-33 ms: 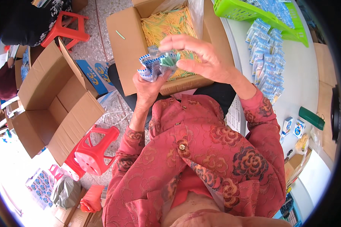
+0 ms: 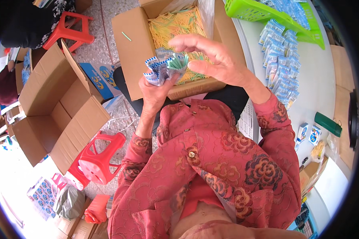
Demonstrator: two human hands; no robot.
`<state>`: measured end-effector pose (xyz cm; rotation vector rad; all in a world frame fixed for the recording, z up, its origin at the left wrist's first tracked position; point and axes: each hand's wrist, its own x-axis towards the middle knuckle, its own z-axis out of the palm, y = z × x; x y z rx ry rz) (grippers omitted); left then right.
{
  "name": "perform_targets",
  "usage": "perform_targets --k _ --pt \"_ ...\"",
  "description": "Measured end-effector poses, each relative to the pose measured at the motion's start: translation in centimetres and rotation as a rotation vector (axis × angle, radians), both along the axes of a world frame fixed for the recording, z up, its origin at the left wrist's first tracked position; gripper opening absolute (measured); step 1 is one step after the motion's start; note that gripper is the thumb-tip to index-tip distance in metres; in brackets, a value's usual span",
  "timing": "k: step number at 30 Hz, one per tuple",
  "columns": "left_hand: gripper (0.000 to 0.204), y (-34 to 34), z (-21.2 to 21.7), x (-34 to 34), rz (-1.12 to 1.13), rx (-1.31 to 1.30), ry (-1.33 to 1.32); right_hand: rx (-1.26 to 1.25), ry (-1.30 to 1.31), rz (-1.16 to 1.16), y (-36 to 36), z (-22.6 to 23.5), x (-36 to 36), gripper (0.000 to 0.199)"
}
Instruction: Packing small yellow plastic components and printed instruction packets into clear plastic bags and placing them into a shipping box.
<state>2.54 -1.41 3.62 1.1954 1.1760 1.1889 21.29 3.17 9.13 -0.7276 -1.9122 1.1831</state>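
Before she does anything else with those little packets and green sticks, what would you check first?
1. Left hand has a firm grip on the bundle of small blue-and-white packets: ok, fingers wrap it from below.
2. Green sticks seated in the open packet: cannot tell, their ends stick out at the top.
3. Right hand free to work: ok, it is open and arched over the bundle, holding nothing.
4. Supply at hand: ok, the open cardboard box on her lap holds many yellow and green sticks.
5. Room for finished packets: ok, a pile of packets lies on the white table to her right.
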Motion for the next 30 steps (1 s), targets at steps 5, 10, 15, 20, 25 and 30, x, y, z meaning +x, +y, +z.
perform_targets --k 5,10,15,20,25,30 --pt "0.022 0.1 0.3 -0.3 -0.001 0.029 0.065 0.002 0.012 0.080 0.1 0.9 -0.2 0.039" --pt "0.021 0.1 -0.3 -0.8 0.034 0.023 -0.010 -0.206 0.228 -0.128 2.5 -2.1 -0.6 0.027" --pt "0.022 0.1 -0.4 -1.2 0.069 0.038 -0.019 0.199 -0.670 0.108 4.1 -14.9 1.0 0.016" --pt "0.022 -0.3 -0.5 -1.6 0.083 -0.013 -0.027 0.220 -1.025 0.324 2.3 -22.0 0.8 0.010" --pt "0.022 -0.7 -0.4 -1.8 0.080 -0.021 -0.033 0.133 -1.153 0.314 1.8 -25.8 0.5 0.019" --pt "0.022 -1.0 -0.1 -1.8 0.063 -0.026 0.012 0.636 -1.102 0.501 2.3 -28.1 1.3 0.017"
